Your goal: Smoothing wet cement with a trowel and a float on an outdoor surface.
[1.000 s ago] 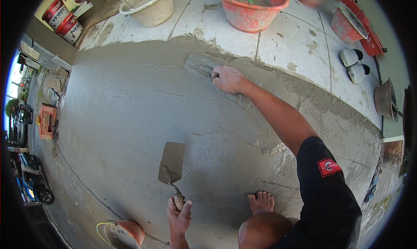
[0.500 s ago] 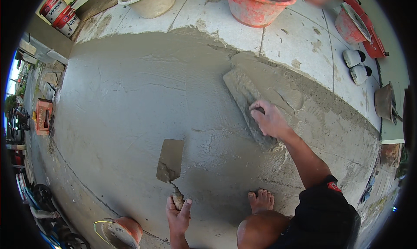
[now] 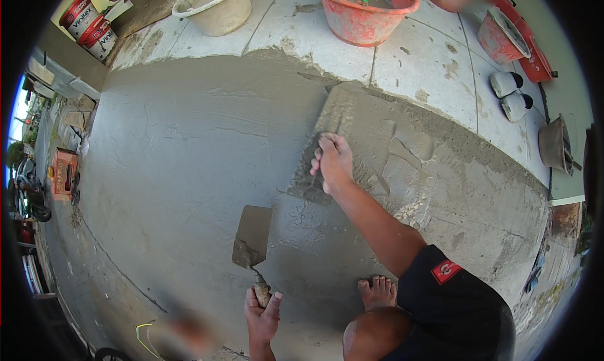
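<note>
While the left hand (image 3: pixel 262 318) grips a trowel (image 3: pixel 255 234), the right hand (image 3: pixel 334 162) clasps a float (image 3: pixel 340 111) mid-frame — long axis running lower left to upper right — on wet mortar (image 3: pixel 189 153).

The right hand (image 3: pixel 335 163) hides part of the float (image 3: pixel 341 106), the left hand (image 3: pixel 261 322) part of the trowel (image 3: pixel 255 225). Near left, a reddish thing (image 3: pixel 194 332) by a yellow loop (image 3: pixel 142 337) is too blurred to tell; a wheel (image 3: pixel 112 355) is cut off. At the far side, the picture's edge crops the pale basin (image 3: pixel 223 20) and large red tub (image 3: pixel 365 24).
</note>
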`<state>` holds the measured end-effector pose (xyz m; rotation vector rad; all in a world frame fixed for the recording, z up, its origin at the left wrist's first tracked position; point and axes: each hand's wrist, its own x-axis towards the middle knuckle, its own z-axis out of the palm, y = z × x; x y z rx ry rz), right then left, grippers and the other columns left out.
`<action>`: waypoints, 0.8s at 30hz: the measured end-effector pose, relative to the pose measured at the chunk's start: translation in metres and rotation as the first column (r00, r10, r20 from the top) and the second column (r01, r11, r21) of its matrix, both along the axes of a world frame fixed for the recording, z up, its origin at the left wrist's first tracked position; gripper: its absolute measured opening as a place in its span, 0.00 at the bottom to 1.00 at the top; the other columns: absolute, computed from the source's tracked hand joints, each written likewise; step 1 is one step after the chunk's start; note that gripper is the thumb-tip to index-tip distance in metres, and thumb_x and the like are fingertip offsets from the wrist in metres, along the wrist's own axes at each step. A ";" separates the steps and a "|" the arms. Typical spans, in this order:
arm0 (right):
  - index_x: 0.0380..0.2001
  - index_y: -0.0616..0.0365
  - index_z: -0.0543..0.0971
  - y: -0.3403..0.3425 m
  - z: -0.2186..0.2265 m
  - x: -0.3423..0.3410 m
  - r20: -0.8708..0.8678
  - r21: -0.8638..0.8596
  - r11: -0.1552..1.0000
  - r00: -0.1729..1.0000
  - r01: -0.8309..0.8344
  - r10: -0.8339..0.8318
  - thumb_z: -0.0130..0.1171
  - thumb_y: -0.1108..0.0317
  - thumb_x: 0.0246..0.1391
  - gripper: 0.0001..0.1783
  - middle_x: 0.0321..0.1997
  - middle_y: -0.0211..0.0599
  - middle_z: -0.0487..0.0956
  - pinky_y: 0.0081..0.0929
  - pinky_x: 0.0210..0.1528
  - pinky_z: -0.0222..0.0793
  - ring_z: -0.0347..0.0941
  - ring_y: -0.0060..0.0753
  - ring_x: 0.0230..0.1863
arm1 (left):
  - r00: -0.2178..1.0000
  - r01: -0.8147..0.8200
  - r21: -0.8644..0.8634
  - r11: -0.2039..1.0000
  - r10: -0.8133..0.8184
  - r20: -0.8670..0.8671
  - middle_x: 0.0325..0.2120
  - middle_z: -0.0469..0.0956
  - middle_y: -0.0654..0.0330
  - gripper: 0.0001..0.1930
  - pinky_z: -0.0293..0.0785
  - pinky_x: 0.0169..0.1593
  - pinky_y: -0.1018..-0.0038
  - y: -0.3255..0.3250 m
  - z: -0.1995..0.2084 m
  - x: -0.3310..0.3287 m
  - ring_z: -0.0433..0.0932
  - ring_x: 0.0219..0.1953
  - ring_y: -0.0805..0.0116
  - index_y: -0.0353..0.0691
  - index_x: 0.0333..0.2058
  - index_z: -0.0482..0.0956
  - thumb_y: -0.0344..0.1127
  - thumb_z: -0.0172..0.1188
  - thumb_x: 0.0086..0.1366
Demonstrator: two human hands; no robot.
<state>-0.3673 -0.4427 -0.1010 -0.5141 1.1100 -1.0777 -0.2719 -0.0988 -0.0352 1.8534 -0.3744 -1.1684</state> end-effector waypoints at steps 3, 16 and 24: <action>0.45 0.58 0.73 -0.043 0.006 0.022 -0.202 -0.071 0.977 0.962 -0.203 0.186 0.52 0.66 0.63 0.11 0.21 0.33 0.71 0.30 0.16 0.67 0.67 0.26 0.15 | 1.000 -0.003 0.016 1.000 0.004 -0.021 0.22 0.69 0.69 0.15 0.63 0.17 0.81 -0.001 -0.003 -0.003 0.65 0.15 0.82 0.41 0.38 0.69 0.37 0.69 0.63; 0.42 0.62 0.78 -0.176 0.056 -0.044 -0.869 0.104 0.575 0.207 -0.812 0.449 0.54 0.61 0.56 0.16 0.17 0.33 0.72 0.30 0.16 0.68 0.68 0.26 0.14 | 0.998 -0.032 0.043 0.999 0.034 -0.047 0.21 0.67 0.70 0.14 0.61 0.19 0.82 -0.018 -0.002 0.001 0.63 0.17 0.83 0.41 0.36 0.67 0.30 0.67 0.64; 0.43 0.65 0.76 -0.141 0.040 -0.165 -0.876 -0.015 0.823 0.404 -0.568 0.263 0.54 0.62 0.58 0.17 0.14 0.32 0.69 0.30 0.13 0.62 0.64 0.26 0.09 | 0.999 0.041 0.002 0.999 -0.041 -0.028 0.22 0.67 0.70 0.14 0.59 0.21 0.82 -0.025 -0.001 -0.004 0.61 0.19 0.84 0.41 0.34 0.67 0.31 0.68 0.64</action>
